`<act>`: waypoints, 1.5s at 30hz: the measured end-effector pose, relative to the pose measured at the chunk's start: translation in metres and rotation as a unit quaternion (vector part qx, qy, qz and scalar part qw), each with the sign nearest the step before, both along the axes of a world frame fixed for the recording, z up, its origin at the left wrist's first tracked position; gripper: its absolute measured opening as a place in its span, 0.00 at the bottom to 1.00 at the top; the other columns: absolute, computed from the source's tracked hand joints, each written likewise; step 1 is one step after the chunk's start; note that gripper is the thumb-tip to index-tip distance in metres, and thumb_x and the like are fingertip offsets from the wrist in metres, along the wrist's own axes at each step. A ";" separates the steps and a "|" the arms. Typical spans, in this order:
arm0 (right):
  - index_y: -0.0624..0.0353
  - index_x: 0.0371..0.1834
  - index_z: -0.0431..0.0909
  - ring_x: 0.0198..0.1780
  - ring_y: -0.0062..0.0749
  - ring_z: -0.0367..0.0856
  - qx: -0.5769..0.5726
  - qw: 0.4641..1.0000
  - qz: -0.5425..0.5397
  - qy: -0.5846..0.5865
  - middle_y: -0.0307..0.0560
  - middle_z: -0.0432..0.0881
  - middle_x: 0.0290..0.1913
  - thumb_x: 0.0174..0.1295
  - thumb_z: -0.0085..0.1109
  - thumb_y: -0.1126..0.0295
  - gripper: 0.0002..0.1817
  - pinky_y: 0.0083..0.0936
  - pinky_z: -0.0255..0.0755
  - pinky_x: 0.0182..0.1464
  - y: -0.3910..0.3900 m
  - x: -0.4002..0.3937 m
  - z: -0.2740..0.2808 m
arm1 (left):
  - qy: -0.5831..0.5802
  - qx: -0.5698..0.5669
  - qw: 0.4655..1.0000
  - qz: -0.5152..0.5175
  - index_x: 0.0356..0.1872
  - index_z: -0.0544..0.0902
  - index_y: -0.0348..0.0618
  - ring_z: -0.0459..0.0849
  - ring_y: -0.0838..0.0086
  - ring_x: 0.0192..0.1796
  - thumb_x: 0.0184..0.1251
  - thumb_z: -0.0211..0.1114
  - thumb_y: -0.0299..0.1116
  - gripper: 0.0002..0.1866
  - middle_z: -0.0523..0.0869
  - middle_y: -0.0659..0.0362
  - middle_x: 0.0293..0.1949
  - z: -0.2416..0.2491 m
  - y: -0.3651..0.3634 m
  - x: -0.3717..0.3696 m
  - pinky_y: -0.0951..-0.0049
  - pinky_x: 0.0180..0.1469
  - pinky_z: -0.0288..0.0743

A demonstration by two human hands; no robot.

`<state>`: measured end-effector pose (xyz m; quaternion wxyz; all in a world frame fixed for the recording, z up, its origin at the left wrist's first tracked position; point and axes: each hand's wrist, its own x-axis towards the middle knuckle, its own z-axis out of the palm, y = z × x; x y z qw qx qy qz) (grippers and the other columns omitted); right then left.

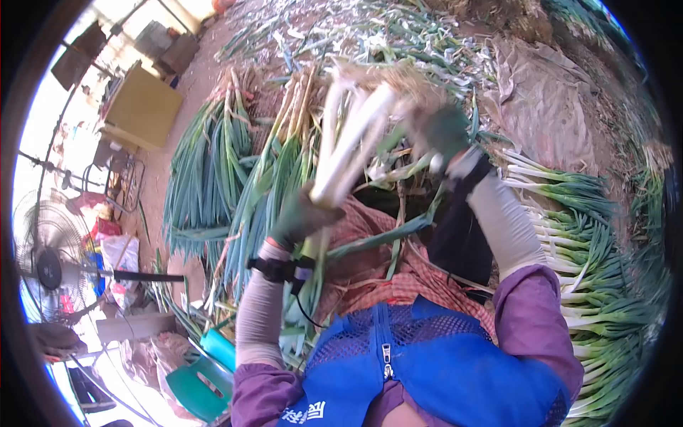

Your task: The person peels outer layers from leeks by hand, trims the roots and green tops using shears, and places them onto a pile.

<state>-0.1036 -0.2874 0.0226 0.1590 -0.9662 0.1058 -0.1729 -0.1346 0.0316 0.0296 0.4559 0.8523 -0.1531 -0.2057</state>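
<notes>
My left hand (306, 213), in a dark green glove, is wrapped around several thick scallions (356, 142). Their white stalks point away from me with the stringy roots at the far end, and the green leaves hang below my fist. My right hand (441, 132), gloved too, is raised just right of the root end. Motion smears its fingers, and a green leaf strip shows close beside it. Left of the held bunch lie unpeeled scallions (206, 171) with long blue-green leaves.
Clean white-stalked scallions (569, 285) are lined up along my right side. Leaf scraps (398, 35) litter the ground ahead, beside a dusty sheet (544, 99). A fan (50, 267), a yellowish cabinet (142, 107) and a green plastic stool (199, 388) stand to the left.
</notes>
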 end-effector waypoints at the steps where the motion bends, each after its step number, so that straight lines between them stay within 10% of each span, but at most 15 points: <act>1: 0.49 0.51 0.82 0.38 0.33 0.87 0.164 0.981 0.028 -0.095 0.45 0.87 0.39 0.68 0.57 0.54 0.16 0.35 0.78 0.37 -0.037 0.011 0.011 | -0.051 0.035 0.998 0.012 0.52 0.80 0.36 0.85 0.73 0.38 0.47 0.83 0.34 0.30 0.88 0.55 0.39 0.015 0.007 0.001 0.71 0.42 0.83; 3: 0.53 0.47 0.84 0.33 0.25 0.87 0.483 0.842 0.160 -0.177 0.44 0.87 0.37 0.73 0.52 0.59 0.14 0.22 0.80 0.30 -0.081 0.011 0.041 | -0.046 -0.093 0.992 0.069 0.50 0.81 0.36 0.86 0.74 0.39 0.49 0.83 0.33 0.27 0.88 0.56 0.39 0.008 0.044 0.019 0.71 0.42 0.82; 5: 0.54 0.50 0.83 0.33 0.23 0.86 0.525 0.807 0.270 0.000 0.38 0.87 0.37 0.72 0.52 0.60 0.14 0.18 0.80 0.33 -0.053 -0.002 0.038 | -0.045 -0.128 0.983 0.121 0.50 0.81 0.37 0.85 0.75 0.39 0.53 0.80 0.30 0.24 0.88 0.57 0.41 0.029 0.073 0.037 0.73 0.42 0.83; 10: 0.59 0.59 0.71 0.44 0.48 0.86 0.113 0.822 0.459 0.318 0.56 0.84 0.46 0.65 0.59 0.64 0.22 0.38 0.79 0.45 0.118 -0.062 -0.016 | -0.121 -0.275 0.949 0.092 0.49 0.82 0.38 0.87 0.73 0.40 0.61 0.75 0.34 0.19 0.89 0.54 0.42 0.095 0.089 0.069 0.72 0.45 0.81; 15: 0.60 0.58 0.70 0.43 0.55 0.87 0.032 0.862 0.437 0.254 0.61 0.85 0.42 0.61 0.56 0.67 0.21 0.47 0.78 0.42 0.162 -0.108 -0.069 | -0.323 -0.019 0.935 0.142 0.56 0.86 0.47 0.87 0.71 0.48 0.70 0.65 0.37 0.16 0.90 0.56 0.49 0.201 0.143 0.074 0.72 0.52 0.81; 21: 0.53 0.46 0.82 0.46 0.51 0.86 -0.134 0.718 0.601 0.325 0.54 0.87 0.41 0.57 0.60 0.62 0.15 0.44 0.78 0.47 0.092 -0.060 -0.066 | -0.602 0.259 0.736 0.169 0.60 0.83 0.57 0.86 0.72 0.49 0.68 0.65 0.33 0.19 0.88 0.49 0.47 0.302 0.255 0.073 0.73 0.53 0.79; 24: 0.60 0.52 0.78 0.39 0.50 0.87 -0.160 0.926 0.307 0.153 0.51 0.88 0.40 0.65 0.52 0.66 0.16 0.41 0.80 0.46 0.058 0.047 0.000 | -0.541 -0.013 0.782 0.310 0.54 0.85 0.44 0.85 0.72 0.42 0.65 0.69 0.42 0.20 0.88 0.53 0.42 0.350 0.267 0.072 0.73 0.48 0.78; 25: 0.60 0.62 0.71 0.47 0.49 0.84 -0.286 0.929 0.235 -0.024 0.54 0.83 0.52 0.67 0.52 0.64 0.22 0.38 0.79 0.50 0.032 0.112 0.022 | -0.421 -0.186 0.786 0.413 0.50 0.86 0.39 0.84 0.72 0.40 0.63 0.71 0.44 0.22 0.88 0.55 0.41 0.367 0.243 0.063 0.72 0.47 0.78; 27: 0.57 0.78 0.54 0.64 0.47 0.74 -0.295 0.942 0.007 -0.157 0.58 0.68 0.71 0.66 0.59 0.60 0.39 0.34 0.74 0.62 0.060 0.109 0.152 | -0.454 -0.124 0.760 0.448 0.53 0.83 0.39 0.83 0.74 0.45 0.62 0.68 0.38 0.20 0.86 0.57 0.46 0.388 0.232 0.051 0.72 0.51 0.77; 31: 0.58 0.72 0.64 0.66 0.49 0.74 -0.072 0.815 0.398 -0.415 0.58 0.75 0.65 0.57 0.69 0.66 0.38 0.36 0.68 0.70 0.141 0.097 0.215 | -0.493 0.010 0.755 0.433 0.70 0.73 0.61 0.83 0.68 0.61 0.64 0.54 0.16 0.33 0.84 0.57 0.60 0.412 0.236 0.056 0.69 0.63 0.76; 37: 0.62 0.68 0.68 0.54 0.49 0.83 -0.042 0.842 0.520 -0.136 0.61 0.77 0.59 0.59 0.64 0.60 0.34 0.39 0.80 0.54 0.262 0.036 0.142 | -0.708 0.361 0.530 0.295 0.68 0.74 0.71 0.86 0.54 0.55 0.68 0.50 0.21 0.32 0.85 0.49 0.57 0.400 0.233 0.076 0.60 0.59 0.77; 39: 0.59 0.62 0.75 0.49 0.55 0.84 0.017 0.825 0.561 0.073 0.64 0.80 0.52 0.55 0.65 0.61 0.30 0.44 0.81 0.49 0.255 0.000 0.112 | -0.631 0.361 0.571 0.381 0.68 0.74 0.73 0.87 0.53 0.52 0.69 0.52 0.27 0.29 0.87 0.50 0.53 0.405 0.198 0.064 0.60 0.58 0.77; 41: 0.55 0.58 0.75 0.52 0.59 0.83 0.027 0.789 0.595 -0.147 0.60 0.83 0.52 0.60 0.60 0.54 0.25 0.46 0.78 0.54 0.252 -0.024 -0.013 | -0.581 0.278 0.636 0.426 0.67 0.74 0.75 0.88 0.53 0.49 0.69 0.54 0.33 0.27 0.88 0.50 0.49 0.414 0.202 0.075 0.59 0.55 0.79; 42: 0.54 0.62 0.74 0.54 0.59 0.83 0.023 0.750 0.634 0.187 0.58 0.83 0.54 0.62 0.57 0.54 0.27 0.47 0.76 0.57 0.235 -0.042 -0.004 | -0.572 0.192 0.671 0.431 0.67 0.75 0.75 0.88 0.53 0.48 0.69 0.56 0.36 0.26 0.89 0.51 0.47 0.422 0.221 0.089 0.59 0.53 0.80; 45: 0.55 0.53 0.82 0.54 0.55 0.84 -0.110 0.627 0.667 0.387 0.58 0.86 0.50 0.56 0.63 0.56 0.23 0.46 0.75 0.57 0.210 -0.065 -0.031 | -0.600 0.092 0.686 0.402 0.54 0.84 0.52 0.87 0.65 0.40 0.63 0.66 0.44 0.19 0.89 0.53 0.39 0.418 0.216 0.100 0.66 0.47 0.79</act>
